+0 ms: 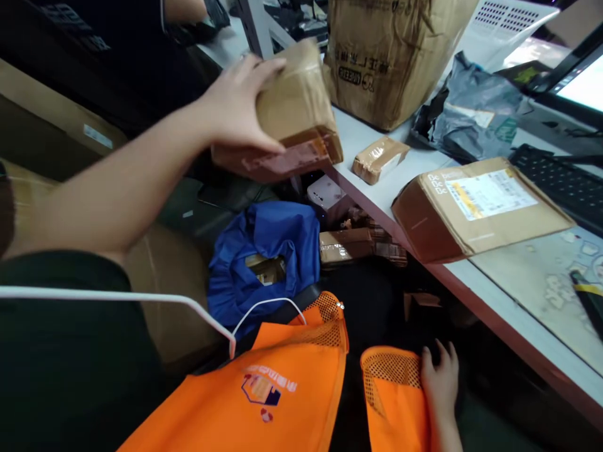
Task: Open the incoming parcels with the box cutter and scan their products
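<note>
**Head view.** The left hand (235,103) is clamped on the near end of a taped brown parcel (301,110), which is held in the air beside the table (351,129) edge and is blurred; its print is unreadable. The right hand (440,376), fingers loosely spread and empty, lies against the orange vest (282,389), with its wrist cut off below. A blue bag (277,238) on the floor half hides a carton (266,269).

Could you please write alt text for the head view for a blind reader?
A person's left hand holds a taped cardboard parcel above the table edge. The right hand rests by an orange vest; a labelled flat box lies on the table.
</note>
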{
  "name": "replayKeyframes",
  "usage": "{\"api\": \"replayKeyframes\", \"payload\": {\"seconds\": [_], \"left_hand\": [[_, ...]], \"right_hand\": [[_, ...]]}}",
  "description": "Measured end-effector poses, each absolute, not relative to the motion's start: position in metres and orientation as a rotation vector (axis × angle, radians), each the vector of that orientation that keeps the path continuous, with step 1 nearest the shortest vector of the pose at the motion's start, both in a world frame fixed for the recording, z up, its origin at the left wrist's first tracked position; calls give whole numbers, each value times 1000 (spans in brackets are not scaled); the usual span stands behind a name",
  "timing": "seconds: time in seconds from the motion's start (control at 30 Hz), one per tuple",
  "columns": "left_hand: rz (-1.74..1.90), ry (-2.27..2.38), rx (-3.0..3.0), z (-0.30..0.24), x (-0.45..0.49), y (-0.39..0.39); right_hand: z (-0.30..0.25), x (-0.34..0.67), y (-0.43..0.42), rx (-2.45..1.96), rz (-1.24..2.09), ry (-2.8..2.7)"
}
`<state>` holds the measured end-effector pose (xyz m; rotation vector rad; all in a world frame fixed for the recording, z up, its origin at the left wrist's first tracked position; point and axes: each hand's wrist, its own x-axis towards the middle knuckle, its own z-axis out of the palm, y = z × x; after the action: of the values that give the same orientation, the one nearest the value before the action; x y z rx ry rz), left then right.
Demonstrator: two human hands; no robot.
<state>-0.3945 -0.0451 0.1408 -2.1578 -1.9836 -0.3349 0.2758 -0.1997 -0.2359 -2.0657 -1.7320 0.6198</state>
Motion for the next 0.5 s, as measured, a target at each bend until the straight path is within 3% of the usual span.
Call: {"api": "replayKeyframes", "payload": {"seconds": [0.13,0.23,0.37,0.5], "left_hand": [[44,-1954,-2298,167,-393,78],[237,-1920,-2302,163,-394,116],[-230,-1779,-2153,119,-381,76],[-795,-1928,-1691,13,-387,16]], "right_hand": [[-232,276,-213,-2057,593,-1692],[-227,275,-221,-2111,582,-1629],[-226,298,-230,-2202,496,-1595],[-223,356,-251,-2610,593,-1395]]}}
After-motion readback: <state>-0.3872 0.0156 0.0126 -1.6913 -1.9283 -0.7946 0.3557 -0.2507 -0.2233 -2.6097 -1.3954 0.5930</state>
